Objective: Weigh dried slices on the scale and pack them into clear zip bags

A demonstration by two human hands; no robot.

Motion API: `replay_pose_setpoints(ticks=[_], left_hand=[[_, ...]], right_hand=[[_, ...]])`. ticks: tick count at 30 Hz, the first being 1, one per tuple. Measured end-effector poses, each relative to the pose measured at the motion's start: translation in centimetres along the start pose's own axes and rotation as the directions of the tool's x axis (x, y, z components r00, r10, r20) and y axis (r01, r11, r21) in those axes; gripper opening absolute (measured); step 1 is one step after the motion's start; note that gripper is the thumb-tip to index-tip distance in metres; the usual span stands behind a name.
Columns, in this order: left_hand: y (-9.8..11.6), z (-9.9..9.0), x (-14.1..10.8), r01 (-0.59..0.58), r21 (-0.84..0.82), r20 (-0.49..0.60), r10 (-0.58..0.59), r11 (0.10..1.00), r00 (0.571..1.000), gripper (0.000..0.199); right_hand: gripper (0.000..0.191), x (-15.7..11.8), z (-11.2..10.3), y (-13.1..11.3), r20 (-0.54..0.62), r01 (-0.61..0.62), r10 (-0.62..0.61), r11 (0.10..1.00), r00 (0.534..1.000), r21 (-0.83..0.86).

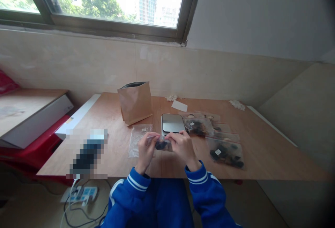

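Both hands are up at the middle of the tabletop (264, 151), pinching one small clear zip bag (162, 144) with dark lumps (161, 145) sagging in its bottom. The bag's long edge runs roughly left to right, with the top edge away from the person. The left hand (145, 151) and right hand (183, 147) each have their fingers (154, 137) clenched on an end of that edge.

Around them, just left, there's one flat clear zip bag (138, 141). To the right sit at least three more clear bags of dark lumps (224, 152), overlapping, so the exact count's hard to tell. Behind are one digital scale (172, 123) and one upright kraft paper pouch (134, 103), plus one white card (179, 106) and two tissue scraps (237, 105).
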State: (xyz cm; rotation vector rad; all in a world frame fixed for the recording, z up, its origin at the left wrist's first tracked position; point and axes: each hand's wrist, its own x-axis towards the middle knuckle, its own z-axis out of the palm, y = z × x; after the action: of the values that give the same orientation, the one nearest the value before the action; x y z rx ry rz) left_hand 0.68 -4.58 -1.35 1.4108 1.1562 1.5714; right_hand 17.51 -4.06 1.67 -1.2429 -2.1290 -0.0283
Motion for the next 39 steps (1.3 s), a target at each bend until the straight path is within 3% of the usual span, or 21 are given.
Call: replay_pose_setpoints(ticks=[8,11,13,16,19,22,24,26,28,31,33,35,39], left_hand=[[0.4,0.1,0.6,0.185,-0.196,-0.066,-0.201,0.963,0.977,0.037],[0.8,0.7,1.0,0.205,-0.342,-0.101,-0.252,0.917,0.962,0.041],[0.9,1.2,1.2,0.257,-0.437,-0.069,-0.317,0.862,0.946,0.041],[1.0,2.1,1.6,0.309,-0.527,0.005,-0.361,0.792,0.933,0.037],[1.1,2.4,2.0,0.319,-0.433,0.109,-0.302,0.843,0.947,0.033],[1.5,1.6,3.1,0.197,-0.156,0.178,-0.169,0.968,0.969,0.034],[2.0,0.2,4.5,0.018,0.044,0.083,-0.021,0.999,0.996,0.029],[2.8,-1.4,6.5,-0.132,0.273,-0.093,0.163,0.953,0.982,0.025],[4.0,-2.9,8.9,-0.197,0.483,-0.241,0.346,0.853,0.907,0.025],[5.6,-4.7,12.6,-0.128,0.648,-0.402,0.480,0.751,0.780,0.030],[6.1,-5.6,15.0,-0.061,0.694,-0.452,0.500,0.718,0.739,0.035],[6.1,-6.4,17.1,-0.018,0.724,-0.445,0.487,0.690,0.752,0.037],[5.2,-7.3,19.0,-0.011,0.731,-0.290,0.325,0.682,0.900,0.036]], right_hand=[[0.029,-0.7,-1.9,1.6,-0.081,0.000,0.010,0.993,0.997,0.122],[0.028,-1.0,-2.1,2.1,-0.083,-0.114,0.142,0.954,0.986,0.279],[0.032,-1.4,-2.0,2.3,-0.056,-0.239,0.288,0.877,0.956,0.417],[0.039,-1.8,-1.7,2.5,0.028,-0.395,0.503,0.643,0.864,0.657],[0.045,-1.8,-2.0,3.7,0.041,-0.428,0.684,0.407,0.728,0.807],[0.051,-1.6,-3.7,7.0,-0.050,-0.438,0.812,0.364,0.582,0.822],[0.055,-1.6,-5.1,10.4,-0.142,-0.485,0.837,0.434,0.528,0.759],[0.060,-1.9,-6.3,14.1,-0.150,-0.584,0.822,0.506,0.549,0.635],[0.064,-2.4,-6.8,17.3,-0.133,-0.682,0.799,0.575,0.586,0.452],[0.063,-3.2,-6.0,19.8,-0.289,-0.717,0.717,0.685,0.634,0.129],[0.059,-3.6,-4.9,19.6,-0.430,-0.682,0.605,0.730,0.670,-0.036],[0.050,-3.6,-3.7,18.1,-0.491,-0.612,0.490,0.783,0.720,-0.116],[0.033,-2.5,-2.4,12.4,-0.473,-0.419,0.352,0.907,0.808,-0.041]])
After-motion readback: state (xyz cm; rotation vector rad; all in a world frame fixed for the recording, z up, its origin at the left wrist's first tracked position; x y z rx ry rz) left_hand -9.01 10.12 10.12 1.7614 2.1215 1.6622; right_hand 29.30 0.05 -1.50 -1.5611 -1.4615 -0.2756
